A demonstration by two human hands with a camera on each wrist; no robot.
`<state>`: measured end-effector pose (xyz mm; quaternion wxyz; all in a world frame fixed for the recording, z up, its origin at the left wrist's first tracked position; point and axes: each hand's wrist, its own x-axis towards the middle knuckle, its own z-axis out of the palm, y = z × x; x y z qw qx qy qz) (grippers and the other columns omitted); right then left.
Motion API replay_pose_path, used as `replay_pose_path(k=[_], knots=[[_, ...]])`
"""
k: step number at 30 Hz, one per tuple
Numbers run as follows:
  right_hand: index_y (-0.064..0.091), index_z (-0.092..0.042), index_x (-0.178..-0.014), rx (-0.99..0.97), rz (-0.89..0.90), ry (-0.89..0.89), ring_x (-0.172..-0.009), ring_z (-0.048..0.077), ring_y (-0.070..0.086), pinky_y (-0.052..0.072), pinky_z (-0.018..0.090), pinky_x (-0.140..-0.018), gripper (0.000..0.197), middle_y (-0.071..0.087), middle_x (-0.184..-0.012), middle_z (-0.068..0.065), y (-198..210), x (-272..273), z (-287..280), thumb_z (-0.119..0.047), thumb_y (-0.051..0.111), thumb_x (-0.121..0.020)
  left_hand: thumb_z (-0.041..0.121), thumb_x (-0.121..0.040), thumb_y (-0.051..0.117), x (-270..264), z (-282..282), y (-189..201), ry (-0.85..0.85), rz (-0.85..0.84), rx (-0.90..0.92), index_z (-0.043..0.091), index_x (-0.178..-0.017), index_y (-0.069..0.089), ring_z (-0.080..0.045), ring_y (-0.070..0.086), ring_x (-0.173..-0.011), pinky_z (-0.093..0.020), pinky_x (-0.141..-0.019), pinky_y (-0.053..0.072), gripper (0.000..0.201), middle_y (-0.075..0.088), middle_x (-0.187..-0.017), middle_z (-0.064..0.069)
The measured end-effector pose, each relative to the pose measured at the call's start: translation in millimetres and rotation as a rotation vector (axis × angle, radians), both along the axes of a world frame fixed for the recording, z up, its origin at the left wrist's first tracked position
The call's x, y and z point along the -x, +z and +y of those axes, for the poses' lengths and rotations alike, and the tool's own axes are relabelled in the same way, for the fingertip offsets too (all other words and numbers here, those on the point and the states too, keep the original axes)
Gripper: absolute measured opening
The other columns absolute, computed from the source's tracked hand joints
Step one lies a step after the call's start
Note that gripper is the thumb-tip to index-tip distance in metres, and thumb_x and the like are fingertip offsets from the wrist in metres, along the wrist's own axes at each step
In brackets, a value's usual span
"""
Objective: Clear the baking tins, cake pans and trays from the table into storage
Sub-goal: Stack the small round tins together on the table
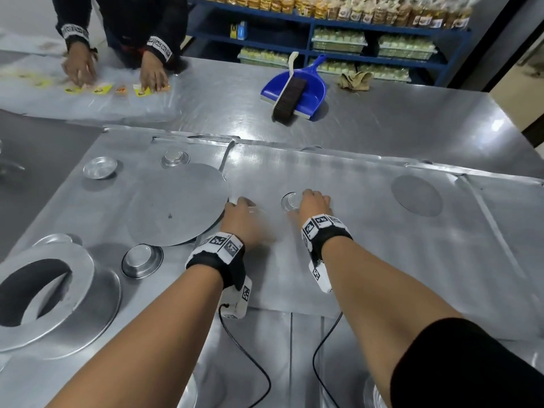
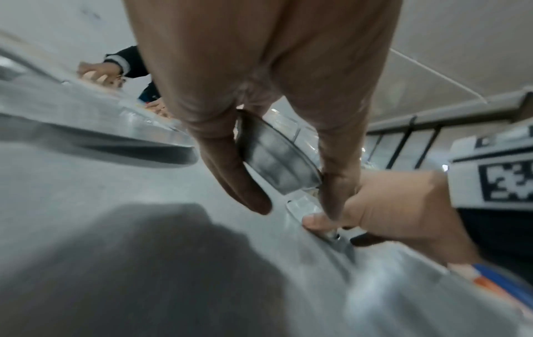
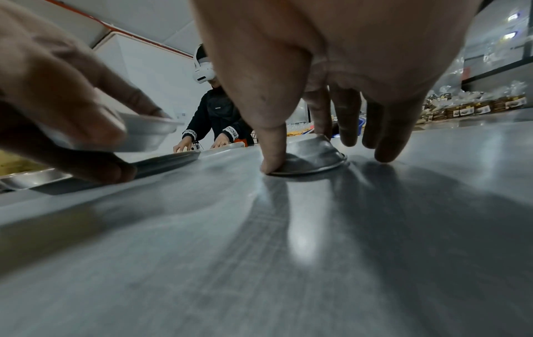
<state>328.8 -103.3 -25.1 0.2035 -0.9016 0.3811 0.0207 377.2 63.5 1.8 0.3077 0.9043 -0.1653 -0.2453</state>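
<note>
The left hand (image 2: 245, 127) grips 1 blurred small tin (image 2: 277, 157); the right hand (image 3: 331, 75) pinches an upturned tin (image 3: 310, 157), half hidden.

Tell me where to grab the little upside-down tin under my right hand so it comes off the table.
Take the small tin by its flared rim, coming from above. It lies mouth-down and flat on the steel table, so its sloped dome probably gives little purchase. Your right hand already has its thumb at the near rim and a finger behind; hooking a fingertip under the lip should tip it up.
</note>
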Motion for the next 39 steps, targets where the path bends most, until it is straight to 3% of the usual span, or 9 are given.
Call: replay_pose_path(k=[4, 10, 15, 18, 23, 29, 33, 36, 39], knots=[[0.049, -0.003, -0.121, -0.001, -0.058, 0.010, -0.117, 0.033, 0.052, 0.046, 0.037, -0.090, 0.061, 0.058, -0.121, 0.015, 6, 12, 5, -0.043, 0.072, -0.080, 0.013, -0.052, 0.097, 19, 12, 9, 0.166, 0.247, 0.287, 0.015, -0.122, 0.047, -0.013, 0.064, -0.086, -0.028, -0.068, 0.060, 0.086, 0.059, -0.110, -0.002], [0.044, -0.005, -0.129, -0.051, -0.126, 0.027, -0.117, 0.034, 0.053, 0.047, 0.037, -0.089, 0.067, 0.053, -0.125, 0.016, 26, 40, 16, -0.036, 0.076, -0.079, -0.002, -0.058, 0.092, 60, 24, 16, 0.363, 0.468, 0.573, 0.004, -0.120, 0.052, -0.033, 0.066, -0.100, -0.045, -0.074, 0.062, 0.074, 0.057, -0.119, -0.017], [0.035, -0.017, -0.144, -0.107, -0.159, 0.093, -0.117, 0.039, 0.052, 0.047, 0.041, -0.102, 0.075, 0.034, -0.134, 0.016, 49, 82, 36, -0.031, 0.073, -0.081, 0.018, -0.086, 0.074, 98, 35, 17, 0.486, 0.506, 0.689, 0.001, -0.100, 0.064, -0.042, 0.064, -0.105, -0.059, -0.076, 0.058, 0.024, 0.061, -0.115, -0.026], [0.043, -0.020, -0.135, -0.139, -0.288, 0.120, -0.110, 0.036, 0.056, 0.049, 0.037, -0.099, 0.069, 0.033, -0.129, 0.011, 62, 119, 53, -0.027, 0.078, -0.076, 0.037, -0.083, 0.068, 119, 44, 6, 0.500, 0.494, 0.674, 0.008, -0.070, 0.075, -0.042, 0.067, -0.100, -0.061, -0.086, 0.055, 0.032, 0.071, -0.095, -0.021], [0.040, -0.025, -0.126, -0.168, -0.500, 0.182, -0.105, 0.024, 0.056, 0.051, 0.030, -0.087, 0.069, 0.037, -0.124, 0.002, 76, 180, 83, -0.030, 0.082, -0.071, 0.063, -0.079, 0.061, 159, 56, 7, 0.493, 0.578, 0.665, -0.001, -0.109, 0.069, -0.041, 0.068, -0.100, -0.057, -0.091, 0.054, 0.070, 0.073, -0.101, -0.022], [0.041, -0.027, -0.121, -0.288, -0.702, 0.265, -0.110, 0.010, 0.055, 0.050, 0.031, -0.097, 0.066, 0.052, -0.119, -0.007, 67, 245, 106, -0.035, 0.082, -0.070, 0.045, -0.105, 0.037, 218, 66, 51, 0.366, 0.648, 0.740, 0.002, -0.111, 0.070, -0.029, 0.073, -0.088, -0.046, -0.079, 0.060, 0.055, 0.075, -0.097, -0.016], [0.042, -0.032, -0.118, -0.380, -0.691, 0.294, -0.108, 0.007, 0.061, 0.054, 0.031, -0.094, 0.065, 0.059, -0.114, -0.013, 55, 272, 114, -0.037, 0.082, -0.068, 0.034, -0.101, 0.049, 240, 69, 53, 0.328, 0.609, 0.750, 0.000, -0.118, 0.065, -0.026, 0.071, -0.081, -0.034, -0.065, 0.057, 0.041, 0.073, -0.098, -0.018], [0.044, -0.032, -0.121, -0.447, -0.675, 0.304, -0.100, 0.005, 0.065, 0.056, 0.031, -0.090, 0.065, 0.064, -0.112, -0.012, 49, 285, 119, -0.034, 0.082, -0.068, 0.007, -0.094, 0.058, 254, 73, 51, 0.336, 0.526, 0.705, -0.001, -0.118, 0.061, -0.031, 0.072, -0.080, -0.037, -0.066, 0.058, 0.026, 0.073, -0.095, -0.020], [0.044, -0.033, -0.127, -0.524, -0.647, 0.344, -0.106, 0.002, 0.063, 0.054, 0.031, -0.095, 0.072, 0.063, -0.119, -0.013, 43, 293, 124, -0.040, 0.082, -0.066, -0.011, -0.090, 0.050, 262, 82, 48, 0.362, 0.490, 0.694, 0.001, -0.120, 0.058, -0.038, 0.069, -0.090, -0.045, -0.076, 0.059, 0.033, 0.068, -0.109, -0.027]])
